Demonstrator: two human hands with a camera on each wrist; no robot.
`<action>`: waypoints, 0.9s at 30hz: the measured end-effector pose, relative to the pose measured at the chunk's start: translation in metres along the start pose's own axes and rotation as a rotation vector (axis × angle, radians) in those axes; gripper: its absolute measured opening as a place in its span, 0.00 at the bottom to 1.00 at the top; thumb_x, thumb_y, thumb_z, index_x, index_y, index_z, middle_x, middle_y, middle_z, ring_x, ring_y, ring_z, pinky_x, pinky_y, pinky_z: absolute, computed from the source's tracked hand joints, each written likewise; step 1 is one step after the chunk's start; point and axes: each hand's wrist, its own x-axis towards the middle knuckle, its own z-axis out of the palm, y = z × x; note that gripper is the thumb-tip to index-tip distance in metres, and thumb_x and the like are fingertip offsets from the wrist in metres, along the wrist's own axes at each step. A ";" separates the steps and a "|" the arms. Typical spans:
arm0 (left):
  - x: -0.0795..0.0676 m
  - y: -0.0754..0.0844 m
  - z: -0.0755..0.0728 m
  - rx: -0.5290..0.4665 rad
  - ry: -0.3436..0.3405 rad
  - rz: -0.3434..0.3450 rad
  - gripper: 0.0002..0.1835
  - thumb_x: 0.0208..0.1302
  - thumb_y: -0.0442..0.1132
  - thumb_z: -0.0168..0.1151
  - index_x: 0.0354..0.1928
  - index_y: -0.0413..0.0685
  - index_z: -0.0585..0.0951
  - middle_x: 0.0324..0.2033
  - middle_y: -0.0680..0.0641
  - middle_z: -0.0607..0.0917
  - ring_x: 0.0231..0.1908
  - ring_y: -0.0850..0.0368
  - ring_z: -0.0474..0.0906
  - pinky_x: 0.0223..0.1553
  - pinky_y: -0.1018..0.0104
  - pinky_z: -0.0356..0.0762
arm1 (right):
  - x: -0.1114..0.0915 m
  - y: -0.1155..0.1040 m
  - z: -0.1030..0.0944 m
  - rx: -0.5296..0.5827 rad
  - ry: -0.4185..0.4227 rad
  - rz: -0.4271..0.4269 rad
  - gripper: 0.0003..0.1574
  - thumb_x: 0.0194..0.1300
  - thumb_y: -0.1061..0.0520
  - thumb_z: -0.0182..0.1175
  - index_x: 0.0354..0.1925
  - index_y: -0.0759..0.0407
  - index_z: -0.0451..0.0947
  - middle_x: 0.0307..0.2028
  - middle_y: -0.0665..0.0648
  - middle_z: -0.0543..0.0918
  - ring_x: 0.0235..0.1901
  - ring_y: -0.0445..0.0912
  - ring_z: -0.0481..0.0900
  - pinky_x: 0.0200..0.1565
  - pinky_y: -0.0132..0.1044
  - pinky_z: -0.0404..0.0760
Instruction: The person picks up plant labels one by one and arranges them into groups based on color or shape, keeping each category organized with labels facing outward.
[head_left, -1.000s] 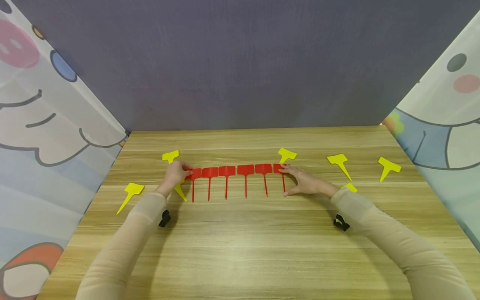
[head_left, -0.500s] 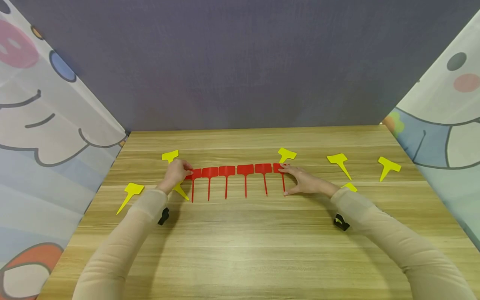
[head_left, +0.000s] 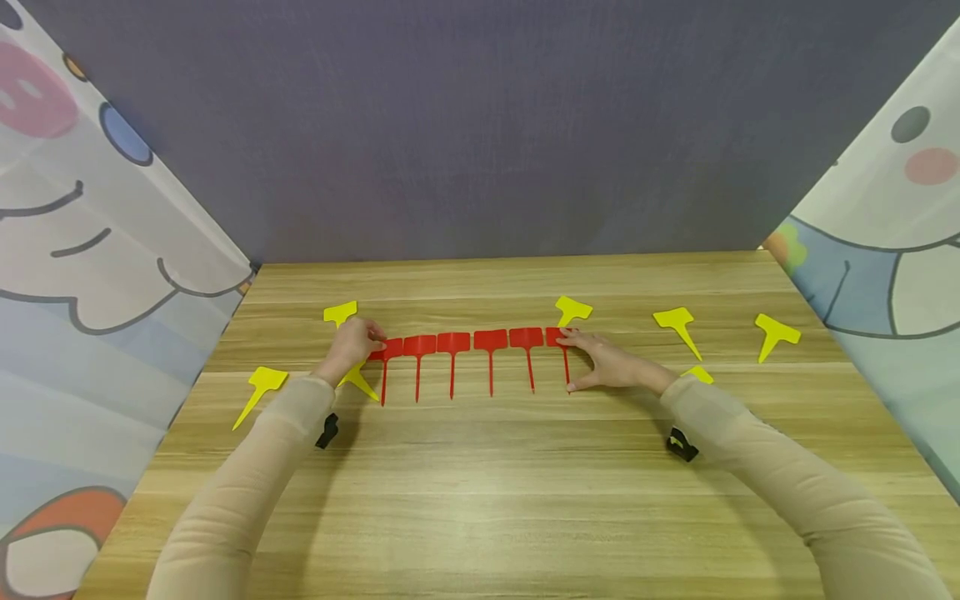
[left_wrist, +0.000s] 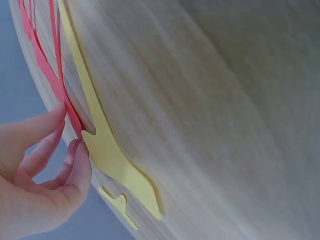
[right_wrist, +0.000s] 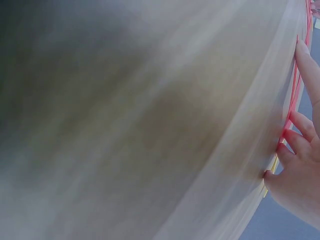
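Several red T-shaped plant labels (head_left: 453, 342) lie side by side in a row, stems toward me. My left hand (head_left: 351, 348) pinches the head of the leftmost red plant label (head_left: 393, 347) between thumb and fingertips. Just under that hand lies a yellow plant label (left_wrist: 117, 157), its head close to the fingertips in the left wrist view. At the other end, my right hand (head_left: 611, 364) is spread, fingertips resting on the head of the rightmost red plant label (head_left: 553, 335). Its thumb touches down near that label's stem tip.
Other yellow plant labels lie around the row: one at left (head_left: 266, 380), one behind the row (head_left: 573, 309), and two at right, a nearer label (head_left: 677, 320) and a farther label (head_left: 777, 333). A grey panel (head_left: 480, 133) rises behind the wooden table (head_left: 480, 500).
The leftmost red label's stem tip has shifted slightly left. The yellow label under my left hand has swung a little, its tip moving right. My right hand stays put.
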 end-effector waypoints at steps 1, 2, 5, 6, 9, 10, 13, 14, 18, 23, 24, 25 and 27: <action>0.000 0.000 0.000 0.001 0.000 0.007 0.09 0.53 0.29 0.61 0.38 0.33 0.79 0.37 0.34 0.80 0.37 0.44 0.75 0.35 0.59 0.75 | 0.000 0.000 0.000 0.001 -0.001 0.002 0.53 0.46 0.46 0.67 0.63 0.66 0.56 0.66 0.65 0.49 0.64 0.62 0.43 0.60 0.60 0.47; 0.000 0.000 0.000 0.000 0.000 0.014 0.09 0.53 0.29 0.61 0.38 0.33 0.79 0.37 0.35 0.80 0.37 0.44 0.75 0.35 0.59 0.75 | 0.000 0.000 0.000 0.002 -0.003 0.005 0.53 0.46 0.46 0.67 0.63 0.66 0.55 0.66 0.65 0.49 0.64 0.62 0.43 0.60 0.60 0.48; -0.002 0.000 -0.001 -0.019 0.001 0.040 0.09 0.53 0.29 0.61 0.37 0.33 0.79 0.36 0.35 0.79 0.36 0.45 0.74 0.34 0.60 0.75 | 0.000 0.000 0.000 0.005 -0.005 0.010 0.53 0.46 0.46 0.67 0.63 0.66 0.55 0.66 0.65 0.49 0.64 0.62 0.43 0.59 0.61 0.48; -0.002 0.000 -0.001 -0.025 0.004 0.048 0.09 0.53 0.30 0.61 0.37 0.33 0.79 0.35 0.35 0.79 0.35 0.45 0.75 0.33 0.61 0.75 | 0.000 0.000 0.000 0.005 -0.006 0.011 0.53 0.46 0.46 0.67 0.63 0.65 0.55 0.66 0.65 0.48 0.64 0.62 0.43 0.59 0.61 0.48; -0.004 0.000 -0.006 -0.055 0.010 0.067 0.10 0.54 0.30 0.59 0.38 0.32 0.78 0.35 0.34 0.78 0.31 0.45 0.75 0.30 0.63 0.75 | 0.000 0.000 0.000 0.003 -0.005 0.011 0.53 0.46 0.46 0.67 0.63 0.65 0.55 0.66 0.65 0.49 0.64 0.62 0.43 0.59 0.61 0.48; -0.004 0.001 -0.008 -0.063 0.014 0.068 0.11 0.55 0.31 0.59 0.39 0.31 0.78 0.36 0.33 0.78 0.31 0.45 0.75 0.30 0.63 0.75 | 0.000 0.000 0.000 0.004 -0.004 0.010 0.53 0.46 0.46 0.67 0.63 0.65 0.55 0.66 0.65 0.49 0.64 0.62 0.43 0.59 0.60 0.48; -0.007 0.001 -0.014 -0.086 0.017 0.070 0.14 0.55 0.31 0.58 0.43 0.29 0.76 0.39 0.31 0.76 0.35 0.42 0.74 0.33 0.59 0.75 | 0.000 -0.001 0.000 0.006 -0.004 0.007 0.53 0.46 0.46 0.68 0.63 0.65 0.55 0.66 0.65 0.49 0.64 0.62 0.43 0.59 0.60 0.48; -0.008 0.001 -0.017 -0.089 0.021 0.068 0.15 0.56 0.32 0.59 0.43 0.29 0.76 0.40 0.30 0.76 0.38 0.41 0.74 0.35 0.58 0.75 | 0.000 -0.001 0.000 0.008 -0.004 0.006 0.53 0.46 0.46 0.68 0.63 0.65 0.55 0.66 0.65 0.49 0.64 0.62 0.43 0.60 0.61 0.47; -0.013 -0.001 -0.024 -0.111 0.008 0.071 0.16 0.57 0.33 0.58 0.46 0.30 0.74 0.43 0.30 0.75 0.41 0.39 0.72 0.38 0.55 0.74 | 0.001 -0.001 0.000 0.014 -0.006 0.008 0.53 0.46 0.46 0.68 0.63 0.65 0.55 0.66 0.65 0.49 0.64 0.62 0.43 0.59 0.61 0.48; -0.018 -0.008 -0.029 -0.090 -0.011 0.075 0.17 0.59 0.36 0.56 0.48 0.32 0.74 0.43 0.32 0.75 0.42 0.40 0.73 0.39 0.54 0.73 | 0.001 -0.001 0.000 0.008 -0.006 0.011 0.53 0.46 0.46 0.67 0.63 0.65 0.55 0.66 0.65 0.49 0.64 0.62 0.43 0.59 0.60 0.48; -0.019 -0.009 -0.030 -0.085 -0.016 0.072 0.18 0.59 0.37 0.56 0.49 0.33 0.74 0.44 0.32 0.75 0.42 0.40 0.73 0.39 0.54 0.73 | 0.000 -0.001 0.000 0.009 -0.006 0.011 0.53 0.46 0.46 0.68 0.63 0.65 0.55 0.66 0.65 0.49 0.64 0.62 0.43 0.59 0.60 0.48; -0.020 -0.011 -0.031 -0.085 -0.019 0.073 0.18 0.60 0.37 0.55 0.49 0.33 0.74 0.44 0.32 0.75 0.42 0.40 0.73 0.39 0.54 0.73 | 0.000 -0.001 0.000 0.010 -0.005 0.011 0.53 0.46 0.46 0.68 0.63 0.66 0.55 0.66 0.65 0.49 0.64 0.62 0.43 0.59 0.60 0.48; -0.022 -0.013 -0.033 -0.088 -0.018 0.077 0.18 0.60 0.38 0.55 0.50 0.33 0.74 0.44 0.32 0.75 0.42 0.40 0.73 0.39 0.53 0.73 | 0.000 -0.001 0.000 0.011 -0.004 0.007 0.53 0.46 0.47 0.68 0.63 0.66 0.55 0.66 0.65 0.49 0.64 0.62 0.43 0.60 0.60 0.48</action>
